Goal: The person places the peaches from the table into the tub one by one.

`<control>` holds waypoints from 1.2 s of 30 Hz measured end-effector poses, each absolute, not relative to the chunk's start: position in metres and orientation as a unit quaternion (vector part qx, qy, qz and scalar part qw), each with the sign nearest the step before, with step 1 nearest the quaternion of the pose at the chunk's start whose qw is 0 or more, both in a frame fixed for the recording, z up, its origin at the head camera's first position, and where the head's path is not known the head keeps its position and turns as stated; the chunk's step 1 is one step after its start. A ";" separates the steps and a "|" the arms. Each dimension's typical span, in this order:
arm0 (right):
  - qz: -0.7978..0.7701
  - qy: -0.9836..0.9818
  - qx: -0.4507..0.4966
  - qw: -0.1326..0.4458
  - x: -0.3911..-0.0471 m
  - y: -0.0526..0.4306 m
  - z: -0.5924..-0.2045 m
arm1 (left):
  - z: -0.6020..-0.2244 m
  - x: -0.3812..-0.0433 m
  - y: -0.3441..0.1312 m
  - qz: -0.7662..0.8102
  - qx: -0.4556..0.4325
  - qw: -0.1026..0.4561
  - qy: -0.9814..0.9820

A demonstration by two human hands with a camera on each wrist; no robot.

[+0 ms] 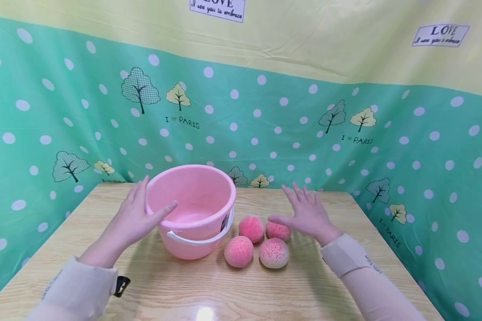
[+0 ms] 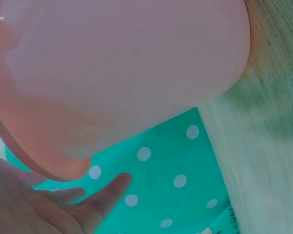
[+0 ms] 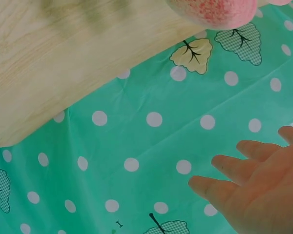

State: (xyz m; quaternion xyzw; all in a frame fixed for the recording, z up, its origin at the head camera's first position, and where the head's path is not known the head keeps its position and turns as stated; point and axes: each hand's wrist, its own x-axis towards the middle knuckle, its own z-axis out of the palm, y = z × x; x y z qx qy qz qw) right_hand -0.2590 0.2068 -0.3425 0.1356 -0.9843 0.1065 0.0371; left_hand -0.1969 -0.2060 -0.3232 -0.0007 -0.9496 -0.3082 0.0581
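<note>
A pink plastic bucket (image 1: 193, 249) with a white handle (image 1: 201, 241) stands upright on the table, its inside bare in the head view. My left hand (image 1: 138, 214) is at its left side, fingers straight and thumb reaching over the front of the rim. Whether it touches the rim I cannot tell; the left wrist view shows the fingers (image 2: 105, 197) extended beside the bucket wall (image 2: 136, 73). Several pink peach-like balls (image 1: 238, 252) lie grouped right of the bucket. Above the rearmost right ball (image 1: 278, 230), my right hand (image 1: 308, 214) is spread and holds nothing.
The wooden table (image 1: 241, 294) extends in front of the bucket and balls. Behind and at both sides hangs a green cloth (image 1: 257, 120) with white dots and printed trees, its upper part yellow. A black strap piece (image 1: 122, 286) shows at the left cuff.
</note>
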 end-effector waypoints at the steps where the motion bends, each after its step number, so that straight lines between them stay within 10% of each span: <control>1: 0.107 -0.984 0.135 0.036 -0.259 0.207 -0.343 | -0.324 -0.197 -0.206 -0.311 -0.002 0.058 -0.949; 36: 0.129 -0.984 0.125 0.012 -0.266 0.201 -0.378 | -0.330 -0.202 -0.205 -0.355 -0.005 0.031 -0.934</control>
